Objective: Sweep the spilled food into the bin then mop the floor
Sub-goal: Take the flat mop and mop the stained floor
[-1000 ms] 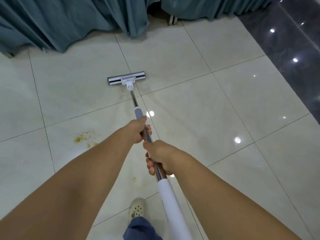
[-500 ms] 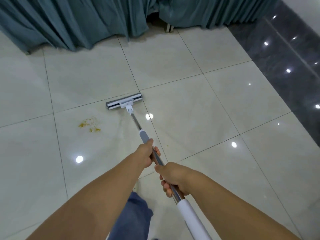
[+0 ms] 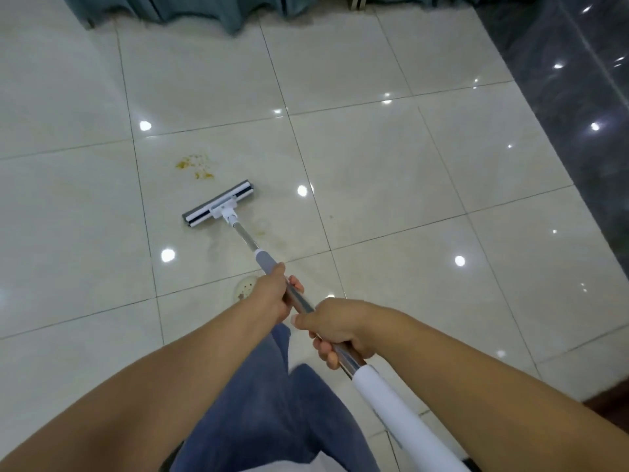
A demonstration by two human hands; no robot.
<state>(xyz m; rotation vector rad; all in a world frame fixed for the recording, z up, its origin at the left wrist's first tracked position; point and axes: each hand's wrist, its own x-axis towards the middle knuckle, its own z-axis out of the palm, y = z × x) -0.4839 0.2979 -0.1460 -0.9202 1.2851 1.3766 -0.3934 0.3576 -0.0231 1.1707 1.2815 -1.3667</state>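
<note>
A flat mop with a grey and white head (image 3: 219, 204) lies on the cream tiled floor (image 3: 391, 185), its metal handle (image 3: 246, 238) running back toward me. My left hand (image 3: 270, 296) grips the handle just below its grey sleeve. My right hand (image 3: 335, 330) grips the metal part further back, above the white end section (image 3: 391, 407). A small patch of yellow food crumbs (image 3: 194, 166) sits on the tile just beyond and left of the mop head, a short gap apart. A faint yellowish smear (image 3: 262, 228) shows to the right of the handle.
Teal curtains (image 3: 190, 8) hang along the far edge of the floor. A dark glossy tile strip (image 3: 571, 80) runs down the right side. My blue trouser legs (image 3: 272, 396) and a pale shoe (image 3: 245, 289) are below the hands.
The mop head has been pulled back toward me and turned slantwise, from beyond and right of the crumbs to just short of them. I have stepped backward; both hands keep their grip.
</note>
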